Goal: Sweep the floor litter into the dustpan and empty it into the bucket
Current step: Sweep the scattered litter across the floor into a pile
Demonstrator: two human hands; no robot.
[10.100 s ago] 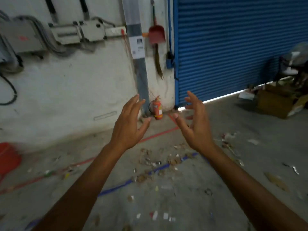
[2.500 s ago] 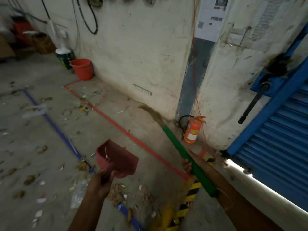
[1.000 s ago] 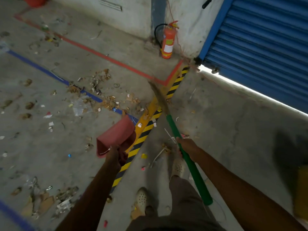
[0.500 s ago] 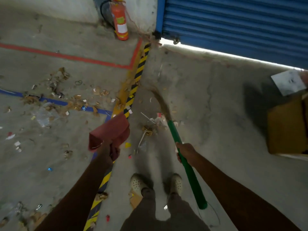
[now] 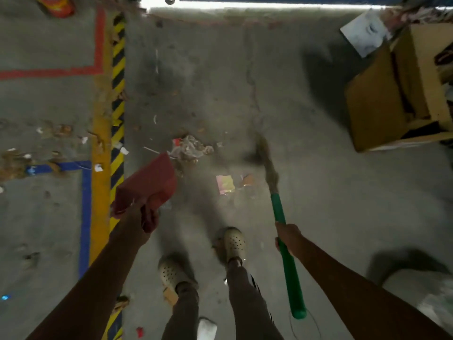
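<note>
My left hand grips the handle of a red dustpan, held above the floor with its mouth pointing away from me. My right hand grips the green handle of a broom; its brown bristles reach the concrete ahead. A clump of crumpled wrappers lies just beyond the dustpan. A yellow-pink paper scrap lies between dustpan and broom. More litter is scattered left of the striped line. No bucket is in view.
My two feet in pale clogs stand behind the litter. A yellow and black striped floor line runs up the left. An open cardboard box sits at the right. A fire extinguisher stands top left by the shutter gap.
I have turned right and looked further down. The broom head swung right, away from the wrappers, and the dustpan now hangs near the wrapper clump.
</note>
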